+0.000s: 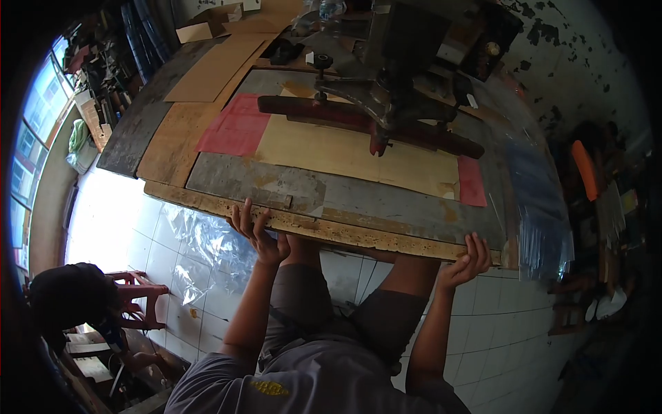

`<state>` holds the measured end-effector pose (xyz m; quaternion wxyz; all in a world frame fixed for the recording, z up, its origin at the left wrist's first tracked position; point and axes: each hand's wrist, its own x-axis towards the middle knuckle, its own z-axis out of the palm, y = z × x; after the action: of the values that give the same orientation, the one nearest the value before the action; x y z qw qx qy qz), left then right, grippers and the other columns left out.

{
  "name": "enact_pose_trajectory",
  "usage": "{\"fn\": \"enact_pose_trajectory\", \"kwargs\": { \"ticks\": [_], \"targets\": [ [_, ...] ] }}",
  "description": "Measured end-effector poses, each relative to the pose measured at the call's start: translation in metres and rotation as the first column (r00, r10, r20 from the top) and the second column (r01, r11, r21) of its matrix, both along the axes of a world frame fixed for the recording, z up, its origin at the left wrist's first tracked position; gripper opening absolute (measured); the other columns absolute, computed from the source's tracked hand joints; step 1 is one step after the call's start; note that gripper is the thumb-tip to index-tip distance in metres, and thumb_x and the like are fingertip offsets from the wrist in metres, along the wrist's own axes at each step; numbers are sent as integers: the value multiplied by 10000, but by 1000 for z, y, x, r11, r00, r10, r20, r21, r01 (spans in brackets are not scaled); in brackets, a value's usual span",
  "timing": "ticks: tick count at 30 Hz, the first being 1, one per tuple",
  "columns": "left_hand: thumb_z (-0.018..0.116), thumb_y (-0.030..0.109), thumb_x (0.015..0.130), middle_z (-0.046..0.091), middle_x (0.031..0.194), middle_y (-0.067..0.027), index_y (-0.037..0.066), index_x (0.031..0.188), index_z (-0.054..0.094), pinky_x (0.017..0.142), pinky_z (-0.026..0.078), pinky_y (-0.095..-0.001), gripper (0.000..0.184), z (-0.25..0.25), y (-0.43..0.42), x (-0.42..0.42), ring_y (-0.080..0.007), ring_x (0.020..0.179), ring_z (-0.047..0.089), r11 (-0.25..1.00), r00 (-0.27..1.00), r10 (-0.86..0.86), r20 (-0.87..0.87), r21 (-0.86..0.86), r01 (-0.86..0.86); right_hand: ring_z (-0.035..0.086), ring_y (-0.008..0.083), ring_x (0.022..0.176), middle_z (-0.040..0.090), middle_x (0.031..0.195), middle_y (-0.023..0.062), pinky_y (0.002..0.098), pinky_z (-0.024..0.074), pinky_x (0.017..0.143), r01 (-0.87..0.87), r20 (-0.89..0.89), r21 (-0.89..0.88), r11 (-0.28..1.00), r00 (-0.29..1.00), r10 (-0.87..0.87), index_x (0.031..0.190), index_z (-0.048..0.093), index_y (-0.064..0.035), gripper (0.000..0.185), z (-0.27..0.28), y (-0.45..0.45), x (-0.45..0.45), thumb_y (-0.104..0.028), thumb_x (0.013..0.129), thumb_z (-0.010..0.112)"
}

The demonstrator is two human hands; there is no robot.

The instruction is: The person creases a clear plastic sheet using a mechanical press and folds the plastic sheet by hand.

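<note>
My left hand rests at the front wooden edge of the worktable, its fingers apart and lying over the edge. Further right along the same edge, my right hand lies with loosely bent fingers touching the wood, and nothing shows in it. Just behind the edge is a grey metal plate. On it lie a long pale yellow sheet, a red sheet at the left and another red piece at the right. Above them sits a dark machine head with a long reddish-black bar.
Brown cardboard and an open box lie at the back left. Clear plastic sheets hang over the right side. Crumpled clear plastic lies on the tiled floor. Another person is at lower left beside a red stool.
</note>
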<state>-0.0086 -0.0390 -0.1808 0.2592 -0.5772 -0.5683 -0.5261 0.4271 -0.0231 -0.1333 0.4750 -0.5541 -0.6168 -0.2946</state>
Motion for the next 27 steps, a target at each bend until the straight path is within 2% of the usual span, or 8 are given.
{"fn": "enact_pose_trajectory", "kwargs": {
  "ticks": [1,4,7,10,27],
  "targets": [
    [464,450,1001,428,1563,-252,122,1366,508,1229,135,-702,492,3,0,0,-502,1514,279,1000,1000,6,-12,2,-6,581,314,1254,712,1258,94,497,376,1115,4,0,23,1000,1000,-4,1154,744,-46,552,-3,2,1,-300,1158,254],
    [547,442,970,420,1576,-220,159,1381,511,1229,139,-683,500,-5,-1,-8,-499,1502,279,1000,999,-20,-34,3,20,580,293,1244,697,1277,93,488,380,1101,-3,12,79,997,1000,2,1164,723,-61,561,-10,7,5,-321,1160,225],
    [492,502,987,425,1569,-214,173,1383,502,1231,131,-674,514,-10,3,-11,-483,1504,279,1000,998,0,-57,29,1,582,272,1235,690,1287,90,470,382,1083,-9,47,117,993,999,4,1176,704,-74,573,-14,10,9,-347,1163,201],
    [415,488,1004,425,1528,-242,127,1318,501,1212,174,-680,487,-9,7,-9,-474,1482,306,998,996,31,-82,56,-26,584,259,1234,685,1296,92,457,379,1064,-12,70,144,989,998,2,1195,690,-88,585,-15,13,10,-374,1165,180],
    [431,564,990,439,1518,-208,192,1332,510,1221,146,-656,512,-20,12,-12,-441,1486,301,995,998,34,-60,101,-27,579,300,1262,667,1340,131,499,362,1106,-7,77,174,985,997,-7,1239,673,-75,583,-22,15,12,-374,1159,178]
  ]
}}
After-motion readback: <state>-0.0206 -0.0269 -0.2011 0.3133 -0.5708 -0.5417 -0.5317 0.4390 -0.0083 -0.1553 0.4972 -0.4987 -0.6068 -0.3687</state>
